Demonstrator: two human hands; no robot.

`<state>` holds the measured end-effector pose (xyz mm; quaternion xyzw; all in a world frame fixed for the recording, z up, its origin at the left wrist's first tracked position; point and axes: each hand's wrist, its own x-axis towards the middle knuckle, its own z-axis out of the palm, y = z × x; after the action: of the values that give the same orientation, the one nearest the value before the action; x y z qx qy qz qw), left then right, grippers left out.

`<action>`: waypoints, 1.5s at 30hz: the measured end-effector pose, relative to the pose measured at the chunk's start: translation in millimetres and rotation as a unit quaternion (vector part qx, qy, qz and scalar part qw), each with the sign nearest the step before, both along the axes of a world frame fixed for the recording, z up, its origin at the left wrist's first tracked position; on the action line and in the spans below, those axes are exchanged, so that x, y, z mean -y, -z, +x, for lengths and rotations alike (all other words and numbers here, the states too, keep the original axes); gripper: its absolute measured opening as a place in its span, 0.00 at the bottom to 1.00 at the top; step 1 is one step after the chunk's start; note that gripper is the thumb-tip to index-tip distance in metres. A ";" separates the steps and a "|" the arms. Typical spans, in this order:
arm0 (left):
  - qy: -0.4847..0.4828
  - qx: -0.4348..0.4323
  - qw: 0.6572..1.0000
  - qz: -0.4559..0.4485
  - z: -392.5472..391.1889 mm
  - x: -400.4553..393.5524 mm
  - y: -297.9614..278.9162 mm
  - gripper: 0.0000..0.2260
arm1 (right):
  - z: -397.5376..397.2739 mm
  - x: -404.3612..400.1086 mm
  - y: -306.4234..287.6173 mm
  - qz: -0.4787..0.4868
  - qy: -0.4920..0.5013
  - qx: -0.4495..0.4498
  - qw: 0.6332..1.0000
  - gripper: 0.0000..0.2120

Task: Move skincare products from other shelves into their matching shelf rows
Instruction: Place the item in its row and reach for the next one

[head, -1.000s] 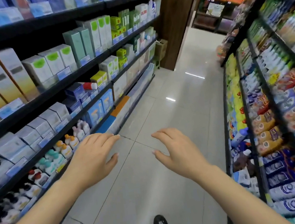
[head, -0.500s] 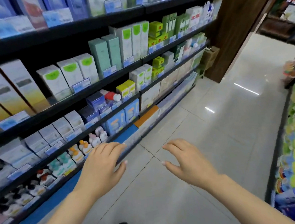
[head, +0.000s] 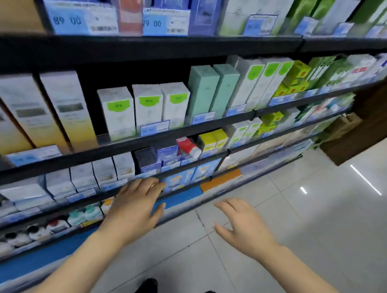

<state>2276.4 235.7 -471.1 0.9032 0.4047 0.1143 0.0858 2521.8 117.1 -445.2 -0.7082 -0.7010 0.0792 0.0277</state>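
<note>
left grip [head: 134, 208] empty, fingers spread, before shelf [head: 190, 168] | right grip [head: 242, 225] empty, spread, above floor [head: 328, 215]

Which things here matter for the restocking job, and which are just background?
Job:
- red-and-white tube lying tilted among the boxes
- dark blue boxes beside it
- left hand, empty
- right hand, empty

Background:
- tiled floor
- wooden pillar
- blue price tag

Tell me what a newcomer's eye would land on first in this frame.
Two bare hands reach forward, both open and empty: the left hand in front of the lower shelf edge, the right hand over the tiled floor. Behind them, a red-and-white tube lies tilted among upright boxes on the third shelf down.
</note>
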 end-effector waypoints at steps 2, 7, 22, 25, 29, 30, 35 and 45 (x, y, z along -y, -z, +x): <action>-0.017 0.002 1.000 0.001 6.3 -9.9 4.3 0.22 | 8.6 -21.6 4.7 -0.009 -0.019 -0.007 1.000 0.22; -0.081 0.018 0.997 -0.006 30.5 -25.9 13.2 0.17 | 42.5 -78.6 12.8 -0.013 -0.066 0.012 0.998 0.22; -0.308 -0.010 0.946 -0.096 134.9 26.0 42.8 0.23 | 157.9 -175.8 84.9 -0.052 -0.175 -0.035 0.983 0.21; -0.338 -0.018 0.935 -0.106 134.1 47.2 48.1 0.23 | 160.2 -181.2 104.1 -0.078 -0.172 -0.030 0.982 0.22; -0.373 -0.033 0.918 -0.128 128.6 60.6 57.8 0.23 | 153.2 -199.8 114.6 -0.096 -0.135 -0.052 0.985 0.29; -0.378 -0.034 0.916 -0.131 129.1 62.1 60.1 0.23 | 151.8 -206.0 116.2 -0.097 -0.126 -0.052 0.986 0.30; -0.384 -0.017 0.914 -0.130 142.5 62.4 69.4 0.22 | 139.4 -242.0 125.0 -0.065 -0.085 -0.068 0.992 0.30; -0.400 -0.016 0.898 -0.183 155.4 62.9 100.5 0.22 | 117.6 -269.9 144.1 -0.094 -0.045 -0.089 0.991 0.24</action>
<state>2431.8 172.7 -571.6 0.6356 0.7467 0.0481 0.1898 2639.3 387.0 -589.3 -0.6658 -0.7161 0.2083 0.0199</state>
